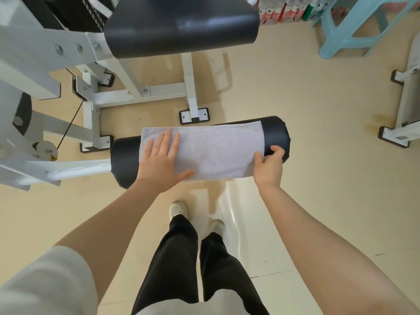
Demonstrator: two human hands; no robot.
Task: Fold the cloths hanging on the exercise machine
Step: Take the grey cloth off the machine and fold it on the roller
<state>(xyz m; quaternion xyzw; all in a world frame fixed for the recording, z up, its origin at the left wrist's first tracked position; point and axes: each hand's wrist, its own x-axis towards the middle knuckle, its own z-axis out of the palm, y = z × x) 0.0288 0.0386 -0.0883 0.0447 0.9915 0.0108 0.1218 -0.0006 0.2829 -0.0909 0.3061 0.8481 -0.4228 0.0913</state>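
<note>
Head view: a grey cloth (pixel 211 151) lies draped over the black padded roller (pixel 276 133) of the white exercise machine (pixel 45 53). The left hand (pixel 162 160) rests flat on the cloth's left part, fingers straight. The right hand (pixel 269 164) pinches the cloth's right edge with curled fingers.

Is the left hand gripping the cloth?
No: the left hand lies flat with straight fingers on the grey cloth, while the right hand pinches its edge on the black roller pad.
</note>
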